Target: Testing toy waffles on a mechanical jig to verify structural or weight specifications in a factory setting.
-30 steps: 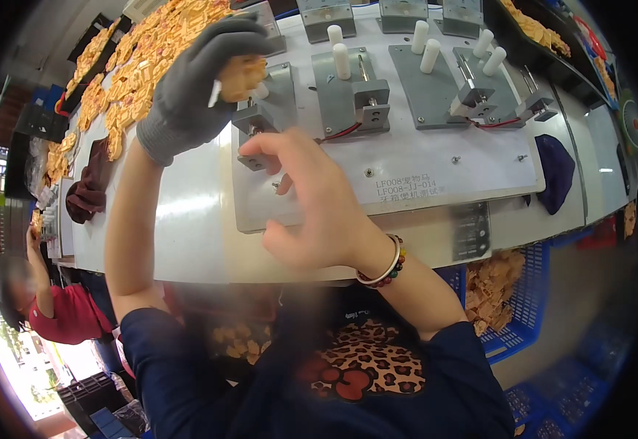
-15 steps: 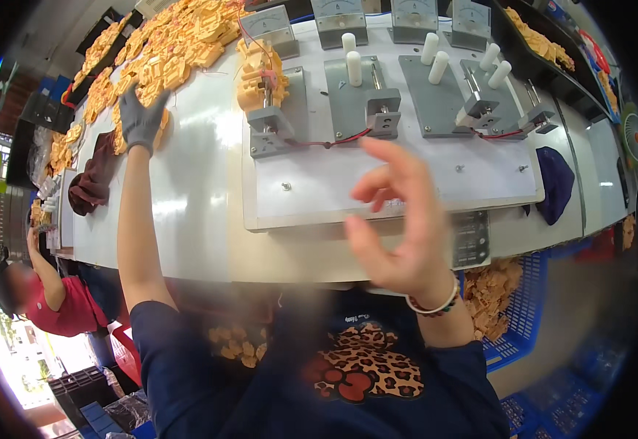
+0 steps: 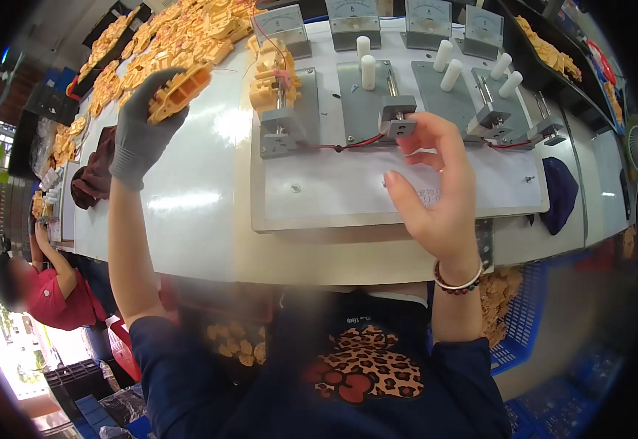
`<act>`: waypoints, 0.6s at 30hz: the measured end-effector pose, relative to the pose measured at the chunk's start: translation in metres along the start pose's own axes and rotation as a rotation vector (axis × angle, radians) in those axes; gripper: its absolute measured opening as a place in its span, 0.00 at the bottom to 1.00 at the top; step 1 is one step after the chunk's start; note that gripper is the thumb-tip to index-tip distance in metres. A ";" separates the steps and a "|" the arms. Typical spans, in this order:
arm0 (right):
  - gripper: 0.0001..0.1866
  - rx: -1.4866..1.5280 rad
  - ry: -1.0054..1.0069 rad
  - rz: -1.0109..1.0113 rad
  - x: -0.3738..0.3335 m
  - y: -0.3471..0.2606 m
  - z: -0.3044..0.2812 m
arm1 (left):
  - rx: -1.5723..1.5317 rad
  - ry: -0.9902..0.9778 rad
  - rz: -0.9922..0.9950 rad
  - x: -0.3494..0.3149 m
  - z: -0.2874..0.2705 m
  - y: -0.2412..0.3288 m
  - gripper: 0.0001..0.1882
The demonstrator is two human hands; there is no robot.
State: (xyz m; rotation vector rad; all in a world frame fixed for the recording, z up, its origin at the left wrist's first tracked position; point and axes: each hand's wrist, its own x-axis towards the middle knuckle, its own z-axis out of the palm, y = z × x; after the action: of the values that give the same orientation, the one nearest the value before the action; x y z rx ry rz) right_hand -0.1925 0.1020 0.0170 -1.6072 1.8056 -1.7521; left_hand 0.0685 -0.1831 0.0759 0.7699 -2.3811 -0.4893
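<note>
Head view: an orange plastic part (image 3: 180, 93) is grasped by the gloved left hand (image 3: 143, 132); the right hand (image 3: 439, 186), fingers parted, is held close to a grey block (image 3: 397, 110)

The left hand (image 3: 140, 124) is wearing matt, knitted grey cloth and holding a yellow part (image 3: 178, 94) that is looking like moulded plastic. Behind its front edge the bench (image 3: 180, 245) is gleaming smooth and glossy, while near its left edge a brown cloth (image 3: 93, 177) is looking dull; farther back, smooth white plastic pegs (image 3: 368, 73) are standing beside shiny metal rods (image 3: 391, 84).
</note>
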 end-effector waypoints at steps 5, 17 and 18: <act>0.27 0.161 0.080 -0.077 0.002 -0.001 0.012 | 0.209 -0.107 0.362 0.036 -0.001 0.089 0.23; 0.24 0.088 0.043 -0.123 -0.002 -0.003 0.004 | 0.962 -0.445 0.345 0.118 0.070 0.200 0.15; 0.24 0.088 0.045 -0.130 -0.002 -0.003 0.003 | 1.024 -0.474 0.317 0.121 0.075 0.205 0.15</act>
State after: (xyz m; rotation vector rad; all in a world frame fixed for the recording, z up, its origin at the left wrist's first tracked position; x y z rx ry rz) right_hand -0.1880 0.1022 0.0172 -1.6976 1.6513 -1.9094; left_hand -0.1427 -0.0890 0.1702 0.6800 -3.0945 0.8465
